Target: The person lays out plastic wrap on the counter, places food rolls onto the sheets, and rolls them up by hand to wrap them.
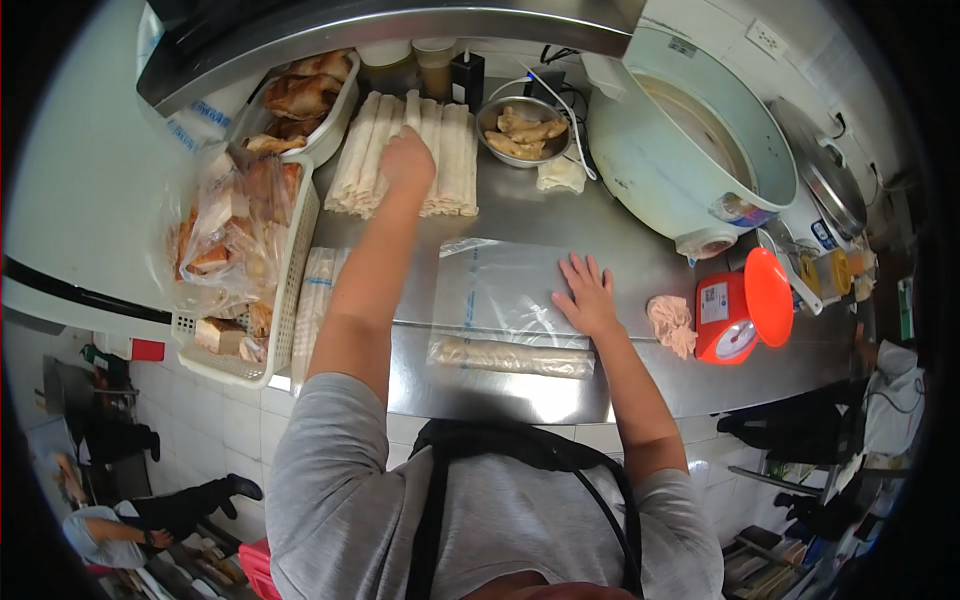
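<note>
My left hand [408,162] reaches to the stack of long pale rolls [350,170] at the back of the steel counter. Its fingers are curled on one roll, whose far end sticks out a little past its neighbours; the fingertips are partly hidden. My right hand [588,297] lies flat with fingers spread, at the right edge of a clear plastic bag [500,285] with blue print. Along the bag's near edge lies one pale roll [515,358] under plastic. More clear plastic with blue print [318,280] lies left of my left forearm.
White baskets of browned meat [300,95] and bagged pieces [230,235] stand at left. A metal bowl [523,130] of yellowish pieces sits behind. A large pale green cooker [640,150], pink crumpled cloth [672,322] and red scale [727,320] occupy the right. Other people are behind.
</note>
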The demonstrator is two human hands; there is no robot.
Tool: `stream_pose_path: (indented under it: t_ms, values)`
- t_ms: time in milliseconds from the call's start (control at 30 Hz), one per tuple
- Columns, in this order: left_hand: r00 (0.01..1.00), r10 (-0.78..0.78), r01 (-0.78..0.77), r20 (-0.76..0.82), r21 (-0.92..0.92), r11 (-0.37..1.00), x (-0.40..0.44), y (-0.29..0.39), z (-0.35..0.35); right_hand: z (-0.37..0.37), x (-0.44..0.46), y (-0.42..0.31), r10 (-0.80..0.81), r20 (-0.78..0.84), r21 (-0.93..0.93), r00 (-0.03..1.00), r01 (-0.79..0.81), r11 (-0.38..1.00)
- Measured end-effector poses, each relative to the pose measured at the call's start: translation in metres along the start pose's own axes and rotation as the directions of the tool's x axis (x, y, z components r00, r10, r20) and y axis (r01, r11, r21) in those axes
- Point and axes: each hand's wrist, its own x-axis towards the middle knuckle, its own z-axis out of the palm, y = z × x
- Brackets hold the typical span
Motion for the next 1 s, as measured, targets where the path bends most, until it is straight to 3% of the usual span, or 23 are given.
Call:
stream_pose_path:
  t_ms: [33,100,133,233,333,367,433,500,533,633,667,767,867,1000]
  values:
    - [0.992,-0.028,0.055,0.121,-0.227,0.972,0.006,-0.003,-0.006,-0.006,0.005,-0.005,0.030,0.001,0.045,1.000,-0.030,0.999]
    - [0.926,-0.003,0.245,0.378,-0.593,0.767,0.015,-0.015,-0.014,-0.029,0.019,-0.029,0.016,-0.115,0.060,0.993,-0.009,0.998]
    - [0.941,0.091,0.248,0.326,-0.847,0.471,-0.006,-0.015,-0.027,-0.044,0.029,-0.046,-0.067,-0.199,0.006,0.978,0.070,0.998]
    - [0.735,0.447,0.427,0.510,-0.860,0.279,-0.053,-0.017,-0.046,-0.078,0.050,-0.093,-0.311,-0.384,-0.147,0.869,0.275,0.950]
    - [0.418,0.787,0.514,0.454,-0.833,0.207,-0.107,-0.011,-0.044,-0.083,0.053,-0.096,-0.508,-0.399,-0.295,0.763,0.418,0.859]
    - [0.276,0.851,0.518,0.447,-0.815,0.261,-0.115,-0.012,-0.028,-0.077,0.044,-0.092,-0.439,-0.278,-0.177,0.854,0.404,0.898]
    - [0.170,0.860,0.481,0.480,-0.803,0.353,-0.137,-0.012,-0.013,-0.067,0.024,-0.072,-0.320,0.001,0.034,0.947,0.320,0.947]
    - [0.174,0.801,0.175,0.573,-0.818,0.547,-0.156,-0.023,0.027,-0.052,-0.006,-0.060,-0.223,0.229,0.284,0.948,0.154,0.946]
    - [0.190,0.767,0.011,0.614,-0.782,0.623,-0.165,-0.024,0.032,-0.043,-0.017,-0.056,-0.233,0.278,0.310,0.932,0.143,0.940]
    - [0.328,0.755,-0.375,0.567,-0.656,0.656,-0.199,-0.026,0.031,-0.015,-0.032,-0.042,-0.293,0.298,0.332,0.908,0.189,0.924]
    - [0.414,0.727,-0.317,0.548,-0.661,0.680,-0.208,-0.029,0.030,-0.009,-0.036,-0.037,-0.315,0.282,0.331,0.906,0.216,0.919]
    - [0.533,0.727,-0.549,0.434,-0.476,0.687,-0.232,-0.036,0.023,-0.005,-0.054,-0.041,-0.317,0.153,0.069,0.936,0.309,0.948]
    - [0.608,0.766,-0.704,0.210,-0.305,0.642,-0.263,-0.036,0.003,-0.021,-0.086,-0.065,-0.326,0.000,-0.072,0.945,0.325,0.943]
    - [0.670,0.731,-0.649,0.130,-0.377,0.661,-0.274,-0.044,0.018,-0.003,-0.097,-0.061,-0.313,-0.117,-0.062,0.942,0.308,0.949]
